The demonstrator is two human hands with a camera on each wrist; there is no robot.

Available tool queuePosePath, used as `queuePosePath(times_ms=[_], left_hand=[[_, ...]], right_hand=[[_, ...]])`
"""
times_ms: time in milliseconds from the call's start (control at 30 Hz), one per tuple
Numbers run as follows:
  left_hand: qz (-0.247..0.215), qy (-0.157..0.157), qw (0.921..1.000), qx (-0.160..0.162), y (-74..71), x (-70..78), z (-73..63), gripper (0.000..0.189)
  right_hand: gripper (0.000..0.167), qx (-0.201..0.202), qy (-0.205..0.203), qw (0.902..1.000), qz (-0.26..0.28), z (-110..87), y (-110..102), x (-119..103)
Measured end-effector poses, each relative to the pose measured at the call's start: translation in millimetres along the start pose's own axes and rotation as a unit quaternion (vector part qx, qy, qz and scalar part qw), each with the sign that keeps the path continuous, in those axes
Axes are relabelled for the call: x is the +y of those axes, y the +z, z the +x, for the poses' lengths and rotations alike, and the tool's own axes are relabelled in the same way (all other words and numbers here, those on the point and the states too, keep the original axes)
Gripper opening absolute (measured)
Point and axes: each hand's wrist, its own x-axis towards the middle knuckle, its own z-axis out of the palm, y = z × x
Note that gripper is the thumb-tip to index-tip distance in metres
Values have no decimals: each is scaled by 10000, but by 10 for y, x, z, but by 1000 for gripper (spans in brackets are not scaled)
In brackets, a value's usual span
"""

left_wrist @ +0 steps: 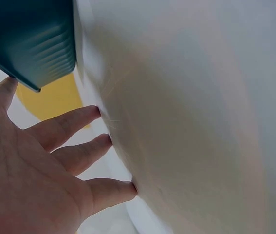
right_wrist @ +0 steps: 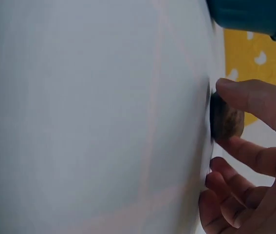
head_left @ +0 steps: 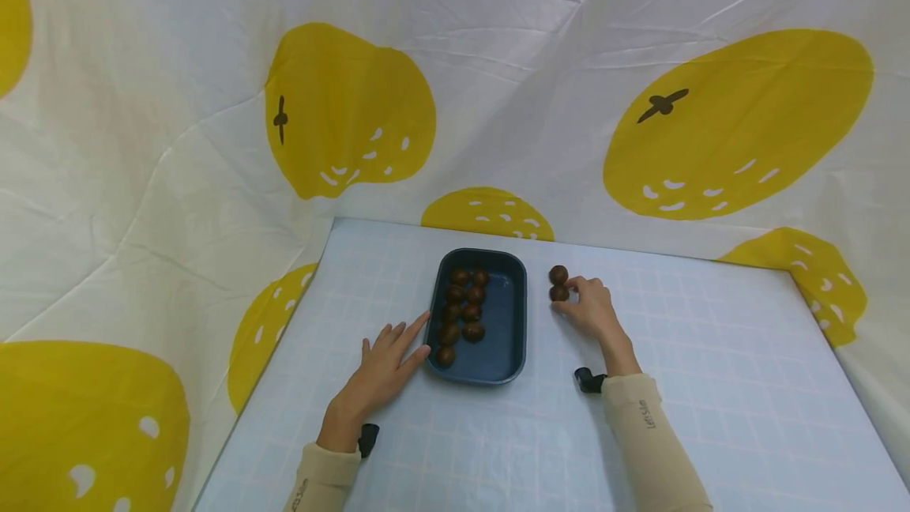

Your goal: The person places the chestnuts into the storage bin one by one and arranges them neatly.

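A dark blue rectangular tray (head_left: 506, 342) lies on the table, with several round brown balls (head_left: 472, 331) in two rows along its left half. My left hand (head_left: 380, 374) is at the tray's left side, fingers spread, index finger and thumb right at the rim; its other fingertips rest on the tabletop in the left wrist view. To the right of the tray my right hand (head_left: 592, 310) pinches a brown ball (right_wrist: 229, 117) between thumb and index finger, low at the tabletop. Just beyond it sits another brown ball (head_left: 558, 274), close against the pinched one.
A pale checked cloth (head_left: 711, 385) covers the table. Behind it and on the left hangs a white curtain (head_left: 512, 117) printed with yellow fruit. A black wrist camera (head_left: 589, 381) juts from the right wrist, and another black camera (head_left: 368, 439) from the left.
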Motion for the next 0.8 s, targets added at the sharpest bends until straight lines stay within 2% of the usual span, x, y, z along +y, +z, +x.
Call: queuePosePath(times_ms=[300,467,800], left_hand=[[1,20,10000,77,7,3,1,60],[-11,7,10000,47,4,6,2,60],[-5,6,10000,33,4,10,-3,60]], right_hand=[[46,153,212,9997,21,-8,38,-18],[44,235,168,9996,-45,-6,50,-9],[45,194,273,9994,-12,-14,44,-15]])
